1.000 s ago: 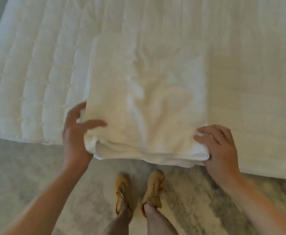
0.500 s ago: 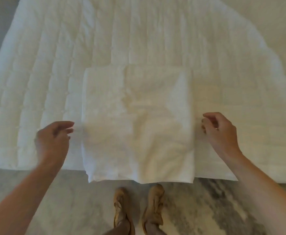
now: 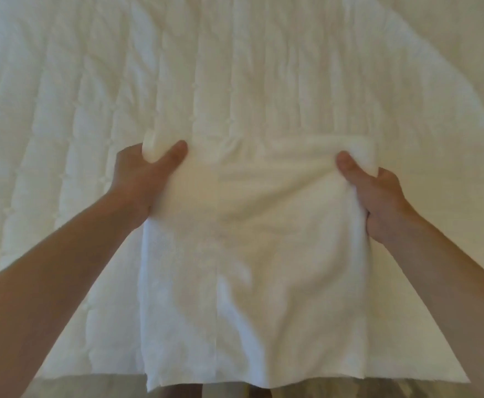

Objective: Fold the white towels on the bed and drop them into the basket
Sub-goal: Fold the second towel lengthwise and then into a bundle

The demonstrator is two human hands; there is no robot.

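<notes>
A partly folded white towel (image 3: 252,254) lies on the bed (image 3: 63,110), its near edge hanging over the bed's front edge. My left hand (image 3: 140,179) grips the towel's far left corner, thumb on top and fingers underneath. My right hand (image 3: 378,196) grips the far right corner the same way. The far edge is lifted and bunched between my hands. No basket is in view.
The white quilted bed cover fills most of the view. A strip of grey floor (image 3: 63,389) shows below the bed's front edge, with my feet partly hidden under the hanging towel.
My hands were empty beside the towel half a second ago. Both have reached forward and taken hold of the towel's far corners, and the far edge has lifted.
</notes>
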